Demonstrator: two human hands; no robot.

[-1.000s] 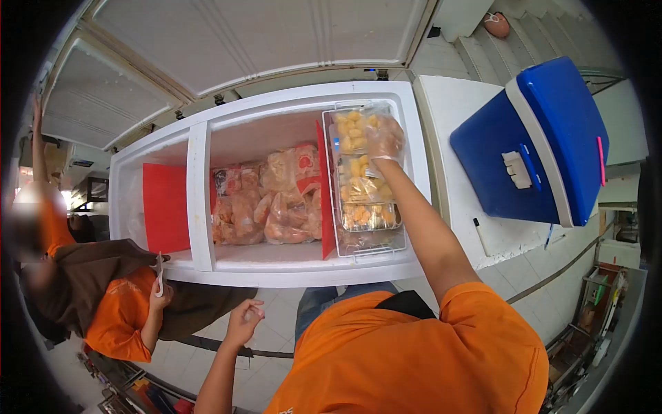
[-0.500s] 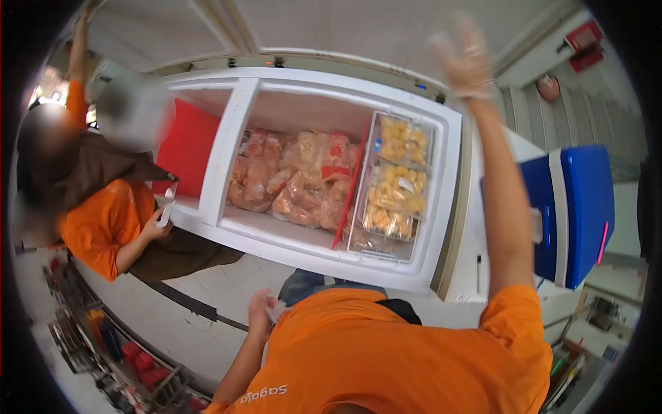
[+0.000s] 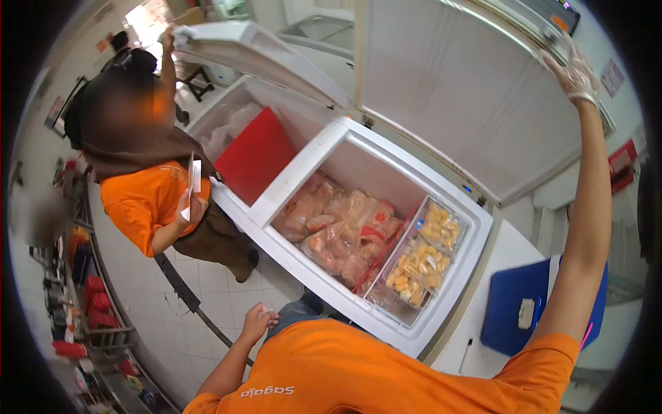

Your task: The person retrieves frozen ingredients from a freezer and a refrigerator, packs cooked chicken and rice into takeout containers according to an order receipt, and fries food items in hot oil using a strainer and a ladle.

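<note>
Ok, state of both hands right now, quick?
Left hand: fingers partly curled; can't tell whether it holds anything.
Right hand: open, fingers spread, in a clear glove, near the raised freezer lid; contact unclear.

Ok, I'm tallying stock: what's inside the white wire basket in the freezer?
The wire basket holds clear bags of yellow pieces, plus a wrapped pack at its near end, contents unclear. Whatever lies beneath is covered.

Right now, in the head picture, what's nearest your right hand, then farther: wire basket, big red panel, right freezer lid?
1. Right freezer lid, beside the right hand.
2. Wire basket, in the right section.
3. Big red panel, left section.
</note>
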